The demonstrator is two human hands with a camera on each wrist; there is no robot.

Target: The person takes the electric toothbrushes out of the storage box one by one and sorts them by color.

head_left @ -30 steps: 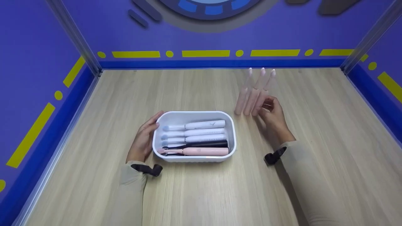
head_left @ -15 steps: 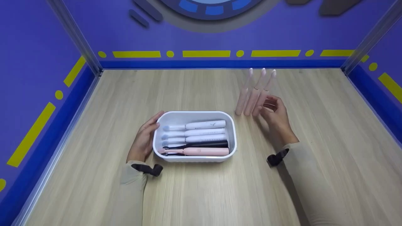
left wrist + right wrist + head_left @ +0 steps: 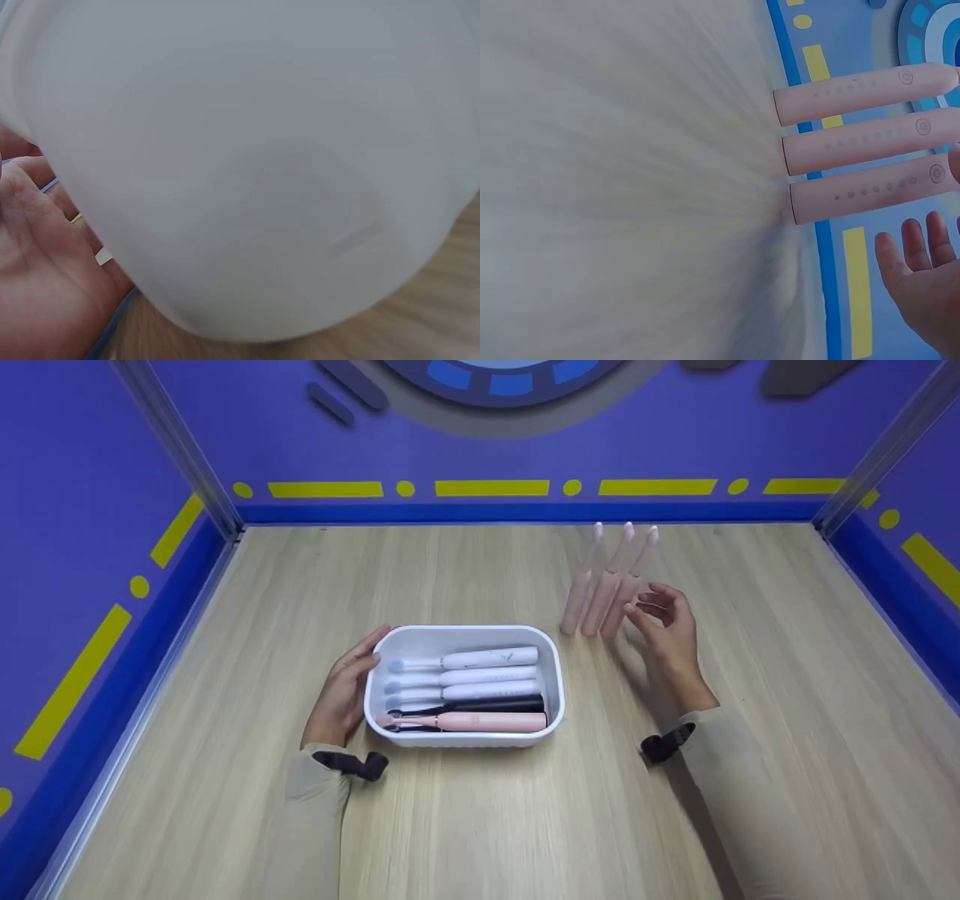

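A white plastic box (image 3: 465, 741) sits mid-table. My left hand (image 3: 342, 690) grips its left end, thumb at the rim and fingers along the outer wall; the left wrist view shows the palm (image 3: 45, 262) beside the wall. Inside lie several electric toothbrushes: white ones (image 3: 491, 675), a black one (image 3: 506, 704) and a pink one (image 3: 491, 722) nearest the front. To the right, three pink electric toothbrushes (image 3: 600, 604) stand upright in a row. My right hand (image 3: 667, 637) is just right of the row, fingers relaxed, holding nothing.
The wood-grain table (image 3: 480, 825) ends at a blue-purple back wall (image 3: 495, 457) with yellow marks. Side walls rise at left (image 3: 75, 547) and right. A small black wrist camera (image 3: 660, 746) is strapped to each sleeve.
My right hand has drawn away to the right from the rightmost standing toothbrush, and its thumb and fingers have come off it. The left hand and the box have stayed put.
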